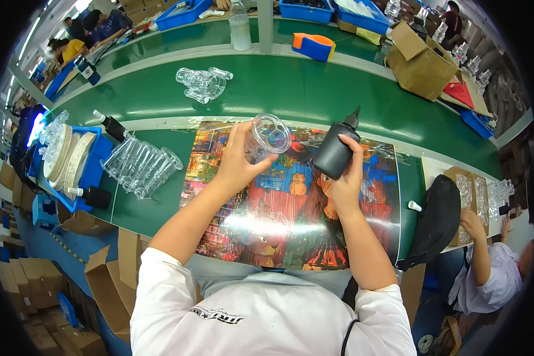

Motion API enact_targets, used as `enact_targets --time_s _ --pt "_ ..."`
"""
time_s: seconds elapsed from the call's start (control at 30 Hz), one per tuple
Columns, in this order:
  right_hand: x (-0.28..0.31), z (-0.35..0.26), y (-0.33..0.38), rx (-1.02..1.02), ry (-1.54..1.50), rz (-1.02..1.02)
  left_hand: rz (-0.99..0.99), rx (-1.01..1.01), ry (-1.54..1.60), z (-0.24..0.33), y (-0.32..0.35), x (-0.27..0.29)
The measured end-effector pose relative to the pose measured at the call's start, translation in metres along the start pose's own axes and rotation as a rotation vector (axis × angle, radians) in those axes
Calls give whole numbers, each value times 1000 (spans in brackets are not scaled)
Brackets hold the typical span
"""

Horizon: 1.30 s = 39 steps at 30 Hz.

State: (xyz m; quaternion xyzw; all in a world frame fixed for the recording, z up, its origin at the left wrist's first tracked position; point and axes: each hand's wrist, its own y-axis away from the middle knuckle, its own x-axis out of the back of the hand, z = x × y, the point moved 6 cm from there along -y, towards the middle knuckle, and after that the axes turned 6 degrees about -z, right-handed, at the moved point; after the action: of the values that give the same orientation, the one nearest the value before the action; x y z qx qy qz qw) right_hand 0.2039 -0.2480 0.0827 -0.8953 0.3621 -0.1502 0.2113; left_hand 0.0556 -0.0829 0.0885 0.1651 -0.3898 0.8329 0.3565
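Over a glossy picture mat (255,216) on the bench, my left hand (238,155) grips a clear plastic cup-like part (271,134) by its side, its round rim facing up. My right hand (350,172) is wrapped round a black squeeze bottle (333,151), whose narrow dark nozzle points up and away. The cup and the bottle are apart, side by side. Left of the mat lies a row of several clear tubular parts (141,168). Beyond the mat, a cluster of clear parts (204,83) rests on the green bench.
At left stands a blue bin (93,163) with white reels, with black bottles (114,126) near it. A black bag (436,219) and a white cap (414,206) lie at right, beside another person's hand (472,224). An open cardboard box (420,62) and an orange-blue tape dispenser (313,47) stand farther back.
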Motion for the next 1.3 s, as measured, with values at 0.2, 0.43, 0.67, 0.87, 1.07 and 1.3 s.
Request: enact_targets --time_s 0.2,0.43,0.67,0.87,1.07,1.3 --pt "3 16 -9 -90 298 -138 27 79 123 -16 3 -2" --pt "-7 14 -4 -81 599 -218 54 175 249 -18 2 5" --pt "2 10 -2 -48 631 -82 54 211 259 -14 1 6" --pt "18 -14 0 202 604 75 94 218 281 -12 2 9" --pt "-17 -49 17 406 321 -125 39 120 386 0 7 4" --pt "-56 -14 30 -128 150 -604 -350 -18 174 55 13 2"
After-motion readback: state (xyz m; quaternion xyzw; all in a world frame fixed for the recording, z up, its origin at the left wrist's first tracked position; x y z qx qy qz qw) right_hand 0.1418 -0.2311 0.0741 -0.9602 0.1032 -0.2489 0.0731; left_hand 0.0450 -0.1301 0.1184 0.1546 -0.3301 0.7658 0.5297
